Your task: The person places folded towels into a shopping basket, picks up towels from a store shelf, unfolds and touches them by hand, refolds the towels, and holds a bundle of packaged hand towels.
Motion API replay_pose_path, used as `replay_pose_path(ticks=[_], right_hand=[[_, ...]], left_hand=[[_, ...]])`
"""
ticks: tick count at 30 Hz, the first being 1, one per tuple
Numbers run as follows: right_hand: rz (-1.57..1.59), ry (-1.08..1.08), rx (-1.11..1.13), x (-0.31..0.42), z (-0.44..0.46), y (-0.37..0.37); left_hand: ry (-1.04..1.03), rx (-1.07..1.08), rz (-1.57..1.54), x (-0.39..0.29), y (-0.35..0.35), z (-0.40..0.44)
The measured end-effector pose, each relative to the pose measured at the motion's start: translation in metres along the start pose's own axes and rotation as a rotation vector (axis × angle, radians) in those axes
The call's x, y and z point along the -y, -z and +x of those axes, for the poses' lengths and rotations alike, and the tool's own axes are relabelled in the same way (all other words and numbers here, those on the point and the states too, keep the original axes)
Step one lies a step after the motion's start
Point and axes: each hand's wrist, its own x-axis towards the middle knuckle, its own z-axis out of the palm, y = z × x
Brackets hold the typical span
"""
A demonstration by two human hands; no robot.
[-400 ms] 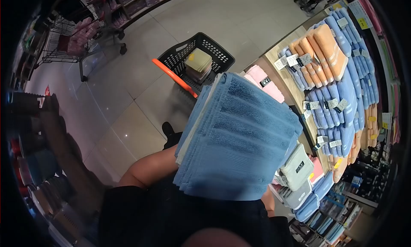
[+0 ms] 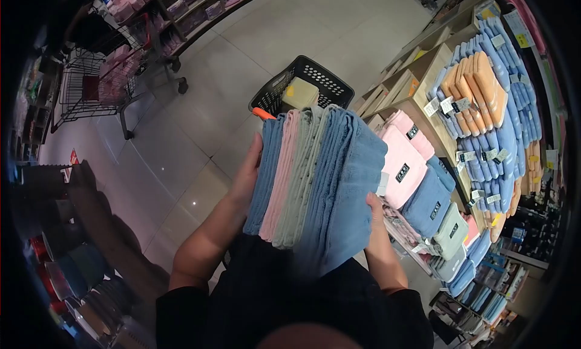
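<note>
Between my two hands is a thick stack of folded towels (image 2: 321,182), turned so the folded edges face up. Blue, pink, pale green and darker blue layers show from left to right. My left hand (image 2: 255,158) presses on the left side of the stack, its fingers mostly hidden behind and below. On the other side, my right hand (image 2: 375,214) grips the blue outer towel, with its thumb visible. Just beyond the stack, a black shopping basket (image 2: 334,82) with an orange handle (image 2: 264,113) stands on the floor, holding a pale yellow folded stack (image 2: 301,93).
At right, a display holds pink towels (image 2: 402,167), blue towels (image 2: 428,205), a grey-green towel (image 2: 451,231) and orange towels (image 2: 481,85). A wire shopping cart (image 2: 91,98) with pink packages stands at upper left. Stacked dishes (image 2: 66,270) line the lower left.
The towel stack has tilted from its broad blue face to its layered edges. My hands and forearms have come into fuller view at its sides. The view has shifted, showing more display towels.
</note>
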Motion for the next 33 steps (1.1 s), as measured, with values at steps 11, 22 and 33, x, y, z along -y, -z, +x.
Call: replay_pose_path(ticks=[11, 22, 33], right_hand=[[-0.466, 0.345, -0.092, 0.055, 0.095, -0.072], [-0.016, -0.047, -0.181, 0.096, 0.290, -0.016], [0.150, 0.059, -0.577, -0.011, 0.491, 0.214]], left_hand=[[0.051, -0.045, 0.235, -0.079, 0.016, 0.079], [0.532, -0.119, 0.129, -0.110, 0.122, 0.301], [0.813, -0.125, 0.329, 0.058, 0.321, 0.502]])
